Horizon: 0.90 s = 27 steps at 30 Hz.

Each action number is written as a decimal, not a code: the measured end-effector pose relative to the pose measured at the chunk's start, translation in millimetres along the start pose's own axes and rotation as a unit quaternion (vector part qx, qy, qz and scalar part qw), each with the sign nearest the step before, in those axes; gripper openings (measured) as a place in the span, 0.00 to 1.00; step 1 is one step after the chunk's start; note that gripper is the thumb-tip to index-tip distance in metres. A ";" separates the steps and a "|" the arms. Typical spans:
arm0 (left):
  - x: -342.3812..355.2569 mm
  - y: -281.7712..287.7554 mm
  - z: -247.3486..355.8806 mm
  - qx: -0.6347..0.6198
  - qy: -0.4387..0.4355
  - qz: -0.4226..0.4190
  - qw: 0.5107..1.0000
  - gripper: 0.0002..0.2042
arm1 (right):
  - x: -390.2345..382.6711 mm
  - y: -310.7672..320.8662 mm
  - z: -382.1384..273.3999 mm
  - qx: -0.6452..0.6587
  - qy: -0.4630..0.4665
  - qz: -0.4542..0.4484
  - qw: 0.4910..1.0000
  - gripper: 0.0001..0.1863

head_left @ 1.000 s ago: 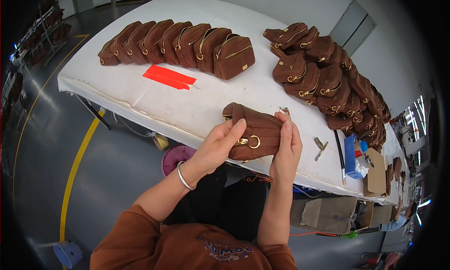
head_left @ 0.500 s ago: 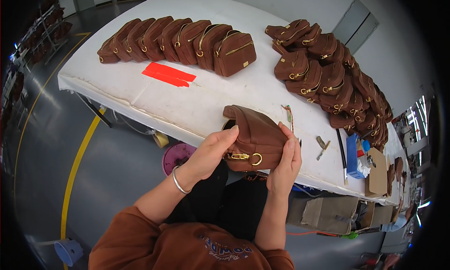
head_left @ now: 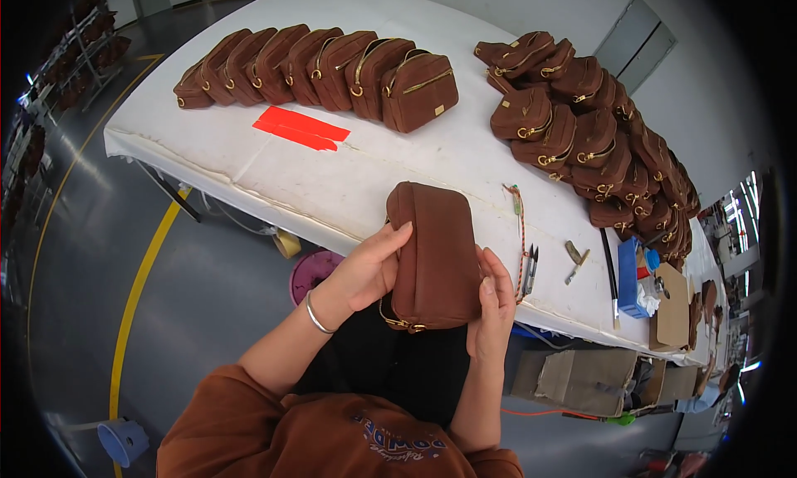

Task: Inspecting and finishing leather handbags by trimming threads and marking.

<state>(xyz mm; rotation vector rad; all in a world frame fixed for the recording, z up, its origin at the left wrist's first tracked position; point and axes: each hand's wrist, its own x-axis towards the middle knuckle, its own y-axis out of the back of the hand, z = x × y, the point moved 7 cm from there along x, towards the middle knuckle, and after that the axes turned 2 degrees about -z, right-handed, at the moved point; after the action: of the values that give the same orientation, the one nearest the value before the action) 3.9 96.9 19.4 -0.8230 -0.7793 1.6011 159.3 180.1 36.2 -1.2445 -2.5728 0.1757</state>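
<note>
Between my two hands is a small brown leather bag (head_left: 436, 245), raised in front of me at the table's near edge. Its smooth flat side faces up, and a gold zipper and ring show at its lower end. My left hand (head_left: 374, 266) grips the left edge, thumb on top and fingers out of sight behind it. On the opposite side, my right hand (head_left: 491, 299) holds the lower right edge, its fingers curled against the leather.
On the white table (head_left: 332, 179) stand a row of brown bags (head_left: 332, 67) and a heaped pile of bags (head_left: 598, 137). Near the right edge lie thread snips (head_left: 530, 270), a brush (head_left: 610, 279) and a blue box (head_left: 633, 279). Red strips (head_left: 300, 129) lie at left.
The bag has been turned: its zippered end faced me earlier and now points down, with the smooth side up. My right hand has moved lower, uncovering the snips on the table.
</note>
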 end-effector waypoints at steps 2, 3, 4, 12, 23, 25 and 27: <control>-2.8 -3.5 1.2 0.048 -0.054 -0.025 0.997 0.24 | -3.4 4.1 6.3 -0.002 -0.024 0.005 1.000 0.27; -4.8 -3.8 -0.8 0.047 -0.052 -0.025 0.997 0.24 | -3.1 4.6 5.8 -0.003 -0.025 0.006 1.000 0.27; -7.5 -6.8 -2.1 0.043 -0.049 -0.036 0.997 0.24 | -1.5 4.5 2.8 -0.013 -0.018 0.008 1.000 0.28; -21.7 -11.0 -15.0 0.052 -0.005 -0.132 0.990 0.26 | 12.6 4.0 8.3 0.027 -0.035 0.002 0.999 0.31; -27.2 -35.8 6.9 0.103 -0.063 -0.144 0.982 0.27 | 13.5 1.1 1.7 0.087 -0.051 -0.004 0.995 0.36; -27.5 -41.8 14.4 0.104 -0.071 -0.149 0.981 0.25 | 15.6 0.3 -10.1 0.082 -0.037 -0.008 0.996 0.37; -25.1 -43.6 19.7 0.103 -0.079 -0.156 0.979 0.23 | 17.8 0.6 -21.4 0.077 -0.018 -0.013 0.997 0.40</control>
<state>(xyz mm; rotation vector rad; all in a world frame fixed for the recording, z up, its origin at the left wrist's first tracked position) 13.6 78.1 69.1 -0.4042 -0.7951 1.4467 155.6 194.2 59.9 -1.1613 -2.5488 0.3859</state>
